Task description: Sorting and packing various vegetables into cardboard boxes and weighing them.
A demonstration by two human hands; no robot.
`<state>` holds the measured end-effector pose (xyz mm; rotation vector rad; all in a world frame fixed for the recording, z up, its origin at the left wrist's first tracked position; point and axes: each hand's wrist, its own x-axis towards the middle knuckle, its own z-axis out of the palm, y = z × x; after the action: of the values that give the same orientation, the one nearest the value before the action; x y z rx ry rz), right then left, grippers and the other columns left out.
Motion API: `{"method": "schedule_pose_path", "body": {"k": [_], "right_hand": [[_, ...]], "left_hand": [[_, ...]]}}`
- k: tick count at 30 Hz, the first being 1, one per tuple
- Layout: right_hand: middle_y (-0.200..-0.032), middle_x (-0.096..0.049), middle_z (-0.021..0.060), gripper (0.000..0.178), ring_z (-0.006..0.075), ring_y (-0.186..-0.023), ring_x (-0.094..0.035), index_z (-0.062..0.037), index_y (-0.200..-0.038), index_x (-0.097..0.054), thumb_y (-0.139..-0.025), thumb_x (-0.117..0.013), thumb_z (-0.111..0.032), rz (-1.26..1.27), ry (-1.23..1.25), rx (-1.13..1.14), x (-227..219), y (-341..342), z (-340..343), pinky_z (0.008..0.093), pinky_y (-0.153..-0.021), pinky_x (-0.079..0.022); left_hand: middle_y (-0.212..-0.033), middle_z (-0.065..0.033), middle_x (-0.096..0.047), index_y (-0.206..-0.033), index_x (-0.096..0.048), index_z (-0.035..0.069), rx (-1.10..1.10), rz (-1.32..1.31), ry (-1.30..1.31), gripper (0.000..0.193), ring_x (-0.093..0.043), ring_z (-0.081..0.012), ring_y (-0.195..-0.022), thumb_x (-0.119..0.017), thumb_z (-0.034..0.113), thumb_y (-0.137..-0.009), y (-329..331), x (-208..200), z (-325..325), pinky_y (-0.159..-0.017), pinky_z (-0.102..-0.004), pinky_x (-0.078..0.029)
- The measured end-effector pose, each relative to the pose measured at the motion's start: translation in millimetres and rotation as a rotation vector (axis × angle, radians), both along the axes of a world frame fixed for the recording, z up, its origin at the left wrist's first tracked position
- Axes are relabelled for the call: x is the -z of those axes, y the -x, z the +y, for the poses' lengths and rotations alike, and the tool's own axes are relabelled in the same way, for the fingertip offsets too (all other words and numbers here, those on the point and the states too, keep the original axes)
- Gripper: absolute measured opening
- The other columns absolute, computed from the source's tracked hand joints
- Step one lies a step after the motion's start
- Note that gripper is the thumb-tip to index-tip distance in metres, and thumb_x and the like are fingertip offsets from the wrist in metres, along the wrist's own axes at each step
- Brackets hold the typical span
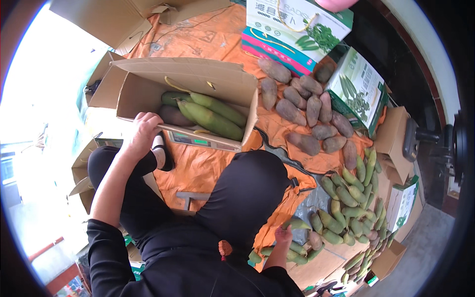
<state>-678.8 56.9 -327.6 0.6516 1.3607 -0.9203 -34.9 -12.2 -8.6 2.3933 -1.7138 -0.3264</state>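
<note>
My left hand [143, 131] grips the near left edge of an uncovered cardboard box [188, 69], fingers curled over its rim. Inside lie several long green radishes [210, 121], with a dark brownish-purple one [174, 116] partly under them. Yellow cord handles show on the box's walls. The box rests on a scale [200, 141] whose green display shows below its near side. Low on the right, my right hand [283, 237] is closed around a green radish [298, 223], above the edge of a radish pile; the sleeve hides the wrist.
Brownish-purple radishes [292, 111] lie on an orange sheet [185, 44]. A large heap of green radishes [354, 198] spreads at the right. Printed carton boxes [292, 29] stand at the back, another [357, 89] beside them. My knees [247, 183] come close to the box.
</note>
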Motion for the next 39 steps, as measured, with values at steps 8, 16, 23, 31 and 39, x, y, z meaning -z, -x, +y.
{"method": "schedule_pose_path", "body": {"k": [8,16,23,31,39], "right_hand": [[-0.100,-0.063,0.0019,0.027,0.0174,-0.091,-0.060,-0.0094,-0.109,-0.054,-0.084,-0.065,-0.014,0.083,0.439,-0.609,-94.3,-105.6,-74.4,0.0356,-0.078,-0.047],[-0.112,-0.057,0.0084,0.058,0.0175,-0.101,-0.055,0.0043,-0.123,-0.047,-0.071,-0.072,-0.006,0.389,1.055,-1.123,-296.0,-211.2,-210.1,0.0315,-0.093,-0.041],[-0.113,-0.057,0.0083,0.060,0.0174,-0.101,-0.056,0.0046,-0.125,-0.045,-0.070,-0.070,0.000,0.127,1.327,-1.521,-393.4,-329.0,-263.0,0.0305,-0.091,-0.042],[-0.111,-0.059,0.0083,0.055,0.0140,-0.098,-0.057,0.0043,-0.124,-0.048,-0.073,-0.068,0.000,-0.078,1.253,-2.051,-391.9,-456.4,-274.8,0.0284,-0.088,-0.045],[-0.114,-0.059,0.0088,0.052,0.0146,-0.101,-0.056,0.0034,-0.128,-0.047,-0.084,-0.064,-0.020,-0.206,1.105,-2.364,-332.8,-535.4,-264.2,0.0302,-0.090,-0.044]], "left_hand": [[-0.095,-0.0105,-0.060,-0.089,-0.061,0.002,0.002,0.050,-0.007,0.016,-0.054,-0.0318,-0.095,-0.062,0.002,-0.073,-11.8,-1.1,10.5,-0.084,-0.0393,-0.045],[-0.114,-0.0102,-0.054,-0.112,-0.058,0.004,0.060,-0.001,-0.003,0.038,-0.049,-0.0277,-0.111,-0.064,0.006,-0.074,-19.5,-39.6,22.7,-0.092,-0.0369,-0.045],[-0.110,-0.0094,-0.056,-0.104,-0.062,0.004,0.017,-0.008,0.139,0.031,-0.051,-0.0271,-0.108,-0.064,0.005,-0.074,-40.1,-47.5,44.6,-0.091,-0.0371,-0.045],[-0.092,-0.0107,-0.059,-0.095,-0.064,0.003,-0.093,0.181,0.276,0.018,-0.055,-0.0286,-0.096,-0.060,0.006,-0.079,-57.3,-33.0,52.8,-0.083,-0.0378,-0.046],[-0.089,-0.0100,-0.059,-0.094,-0.064,0.004,-0.134,0.209,0.299,0.017,-0.056,-0.0282,-0.091,-0.061,0.007,-0.078,-59.6,-36.9,52.7,-0.080,-0.0383,-0.046]]}}
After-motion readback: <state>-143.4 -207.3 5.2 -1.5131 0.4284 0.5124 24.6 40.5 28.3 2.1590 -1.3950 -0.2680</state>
